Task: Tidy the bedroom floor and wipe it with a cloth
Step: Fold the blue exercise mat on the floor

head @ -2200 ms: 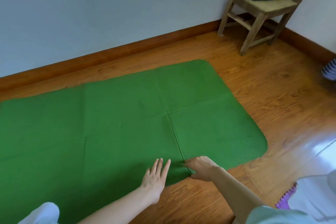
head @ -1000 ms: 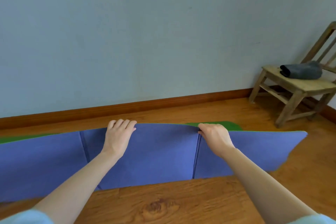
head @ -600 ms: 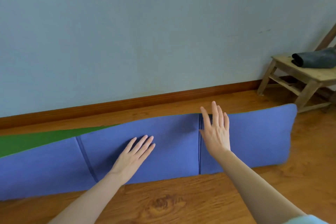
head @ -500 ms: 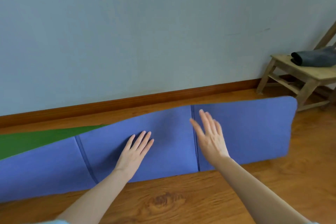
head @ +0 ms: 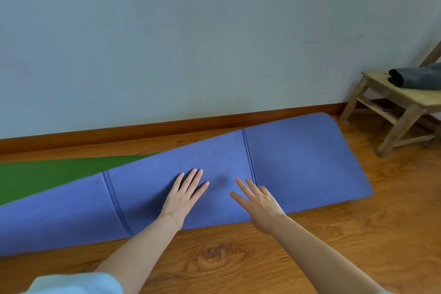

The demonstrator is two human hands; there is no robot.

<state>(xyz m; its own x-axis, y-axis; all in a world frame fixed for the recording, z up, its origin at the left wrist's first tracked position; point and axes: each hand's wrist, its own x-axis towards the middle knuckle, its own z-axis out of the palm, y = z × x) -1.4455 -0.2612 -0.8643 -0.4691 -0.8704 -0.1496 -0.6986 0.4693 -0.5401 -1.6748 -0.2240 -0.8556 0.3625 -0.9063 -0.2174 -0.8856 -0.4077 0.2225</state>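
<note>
Pressing flat on the folded mat (head: 298, 162), your left hand (head: 183, 194) and right hand (head: 259, 203) have spread fingers near its middle, while its long axis runs from lower left to right of the frame, just beside the wall.

A mat (head: 298, 167) is lying folded lengthwise on the wooden floor (head: 358, 246), blue underside showing upward, its green face (head: 47, 174) peeking out at the left, near the baseboard.

The wooden floor (head: 238, 265) carries a folded mat (head: 286, 164), blue side up, and a wooden chair (head: 396, 107) near the wall.
</note>
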